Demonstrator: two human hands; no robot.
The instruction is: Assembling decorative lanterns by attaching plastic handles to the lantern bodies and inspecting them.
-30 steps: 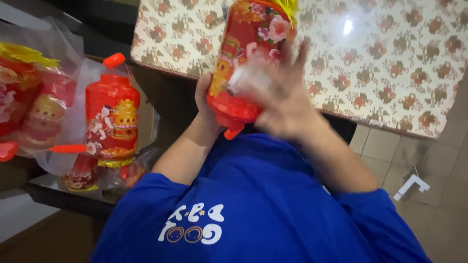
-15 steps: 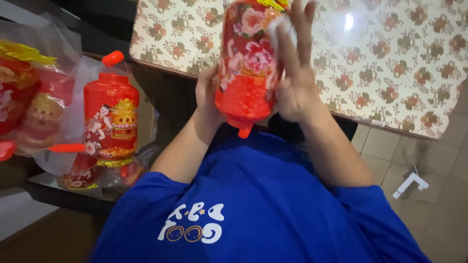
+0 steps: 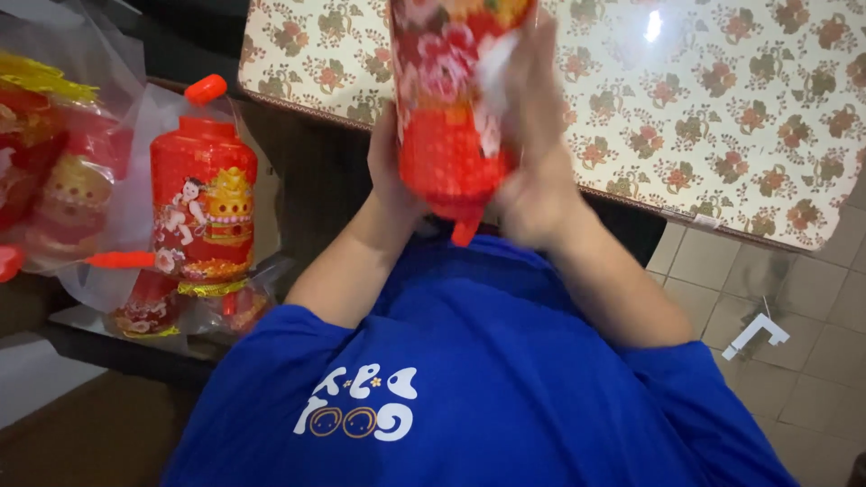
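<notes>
While held, lantern (image 3: 448, 108) before table (image 3: 722, 117).

A table (image 3: 722, 117) with a flowery cloth stands on the far right. On the left, a dark low bench (image 3: 117, 347) carries red lanterns (image 3: 203, 212) in clear plastic bags (image 3: 108, 108). A small white piece (image 3: 756, 334) lies on the tiled floor (image 3: 812, 379) at the right.

A floral tablecloth (image 3: 722, 117) (glare spot near the top) covers the table above a grey tiled floor (image 3: 812, 361)
</notes>
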